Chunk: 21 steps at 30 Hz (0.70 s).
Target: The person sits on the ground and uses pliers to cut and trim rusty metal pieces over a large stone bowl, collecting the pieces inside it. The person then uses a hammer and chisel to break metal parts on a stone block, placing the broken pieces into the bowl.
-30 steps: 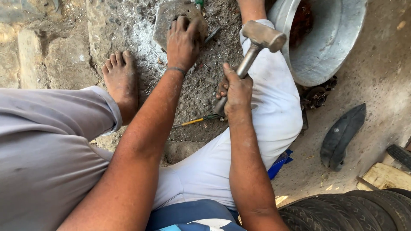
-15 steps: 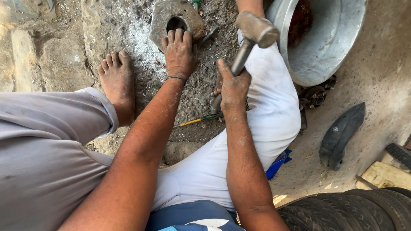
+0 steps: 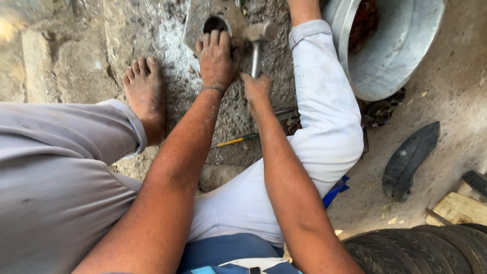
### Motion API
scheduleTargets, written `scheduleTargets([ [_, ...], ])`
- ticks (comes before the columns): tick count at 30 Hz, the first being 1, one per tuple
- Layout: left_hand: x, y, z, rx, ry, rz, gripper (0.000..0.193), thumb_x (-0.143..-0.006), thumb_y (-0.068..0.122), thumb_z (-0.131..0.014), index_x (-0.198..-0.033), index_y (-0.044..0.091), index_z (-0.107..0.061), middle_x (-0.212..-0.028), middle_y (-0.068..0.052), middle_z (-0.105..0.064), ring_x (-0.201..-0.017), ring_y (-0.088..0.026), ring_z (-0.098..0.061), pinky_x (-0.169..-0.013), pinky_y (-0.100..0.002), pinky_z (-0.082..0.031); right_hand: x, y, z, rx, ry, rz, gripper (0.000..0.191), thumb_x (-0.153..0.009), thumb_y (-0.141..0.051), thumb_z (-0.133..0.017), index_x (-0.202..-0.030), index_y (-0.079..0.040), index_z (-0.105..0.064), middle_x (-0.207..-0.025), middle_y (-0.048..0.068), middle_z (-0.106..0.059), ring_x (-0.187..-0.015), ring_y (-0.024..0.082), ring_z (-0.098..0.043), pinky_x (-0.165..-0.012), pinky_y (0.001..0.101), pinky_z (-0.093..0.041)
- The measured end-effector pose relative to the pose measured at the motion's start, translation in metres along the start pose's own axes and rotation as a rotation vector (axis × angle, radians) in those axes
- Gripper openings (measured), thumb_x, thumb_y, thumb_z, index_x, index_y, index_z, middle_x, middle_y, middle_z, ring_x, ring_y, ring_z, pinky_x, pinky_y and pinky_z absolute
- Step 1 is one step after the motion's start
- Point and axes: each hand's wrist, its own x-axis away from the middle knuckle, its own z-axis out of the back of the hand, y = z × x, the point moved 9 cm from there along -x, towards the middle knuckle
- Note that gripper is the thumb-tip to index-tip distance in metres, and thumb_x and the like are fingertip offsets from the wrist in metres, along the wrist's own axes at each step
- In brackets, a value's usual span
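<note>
My left hand (image 3: 215,61) rests flat on the near edge of a grey metal plate (image 3: 195,20) with a round hole (image 3: 215,23), lying on the dusty ground. A steel hammer (image 3: 256,48) is gripped by its handle in my right hand (image 3: 256,90). The hammer head (image 3: 259,31) sits low beside the plate's right edge, just right of my left fingers. My bare left foot (image 3: 144,96) is planted to the left, and my right leg in white trousers (image 3: 324,111) bends out to the right.
A big grey metal basin (image 3: 406,45) with rusty parts inside stands at the upper right. A dark rubber piece (image 3: 411,157) lies right of my knee. Tyres (image 3: 431,248) fill the lower right corner. A yellow-handled tool (image 3: 236,141) lies under my forearms.
The hammer has swung down and left from its raised spot near the basin to beside the plate. My left hand slid back off the hole, uncovering it.
</note>
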Motion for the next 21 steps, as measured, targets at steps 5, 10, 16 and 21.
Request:
scheduleTargets([
  [5,0.001,0.0,0.004,0.023,-0.012,-0.014,0.025,-0.096,0.03,-0.071,-0.102,0.011,-0.056,-0.108,-0.011,-0.06,-0.109,-0.033,-0.058,-0.097,-0.055,-0.041,0.007,-0.027,0.03,-0.237,0.078,0.143,0.024,-0.085,-0.018,-0.078,-0.093,-0.006,-0.058,-0.073,0.001,-0.061,-0.051,0.011,-0.056,-0.042,0.0284,-0.048],
  [10,-0.004,0.002,0.003,-0.006,0.047,-0.043,0.029,-0.09,0.035,-0.072,-0.103,0.013,-0.059,-0.105,-0.011,-0.062,-0.104,-0.032,-0.06,-0.097,-0.06,-0.039,0.043,-0.091,0.072,-0.645,0.042,0.679,0.028,-0.097,-0.015,-0.078,-0.086,-0.008,-0.053,-0.065,0.001,-0.054,-0.048,0.011,-0.047,-0.042,0.0261,-0.04],
  [16,0.0,-0.008,-0.003,0.034,-0.027,-0.013,0.023,-0.099,0.03,-0.07,-0.104,0.011,-0.058,-0.109,-0.01,-0.062,-0.107,-0.029,-0.061,-0.098,-0.054,-0.043,0.022,-0.025,0.015,-0.259,-0.031,0.147,0.028,-0.087,-0.028,-0.076,-0.079,-0.01,-0.056,-0.061,-0.001,-0.058,-0.046,0.011,-0.056,-0.04,0.0257,-0.05],
  [21,0.0,-0.009,0.002,0.055,-0.017,0.013,0.025,-0.095,0.029,-0.074,-0.102,0.01,-0.058,-0.106,-0.01,-0.062,-0.105,-0.03,-0.06,-0.097,-0.054,-0.041,0.007,-0.001,0.0,-0.127,0.029,-0.019,0.029,-0.081,-0.024,-0.083,-0.086,-0.011,-0.058,-0.067,0.0,-0.06,-0.053,0.012,-0.056,-0.04,0.0257,-0.049],
])
